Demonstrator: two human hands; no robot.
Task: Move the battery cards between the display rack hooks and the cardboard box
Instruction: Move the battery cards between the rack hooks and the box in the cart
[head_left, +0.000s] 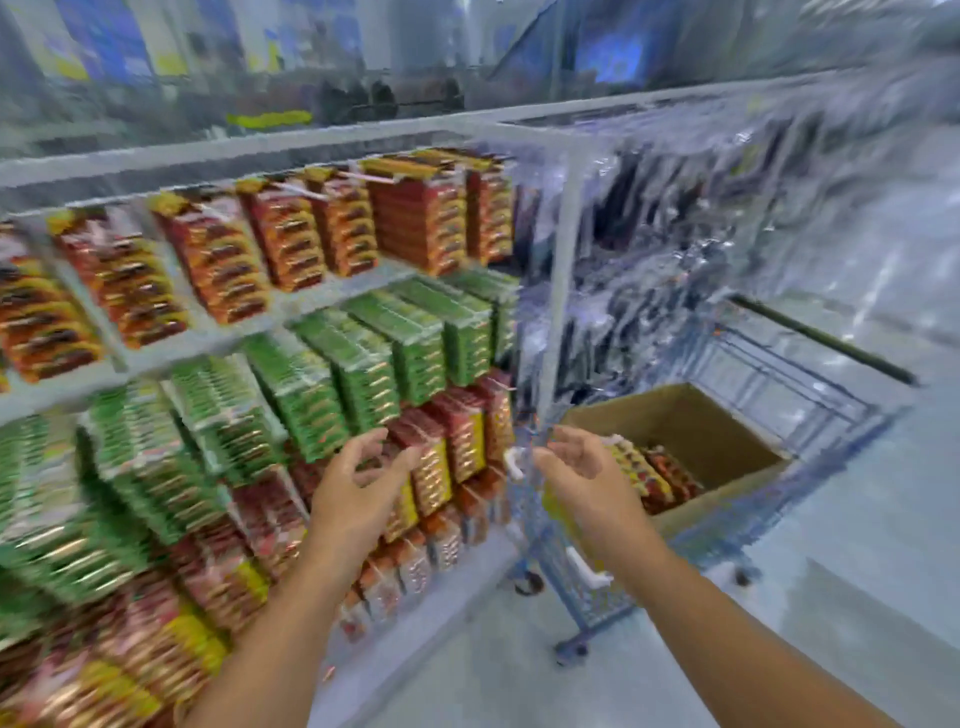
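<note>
Here, battery cards (415, 338) were hung in red and green rows on the display rack (558, 270), with more laid in the cardboard box (675, 415) carried by a blue cart (810, 395) on the pale floor (857, 597). The left hand (353, 493) and right hand (587, 478) were held released, fingers loosely curled, grasping nothing.

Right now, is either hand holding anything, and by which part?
Nothing is held. The left hand hovers open before the red battery cards on the rack; the right hand hangs open near the cardboard box.
</note>
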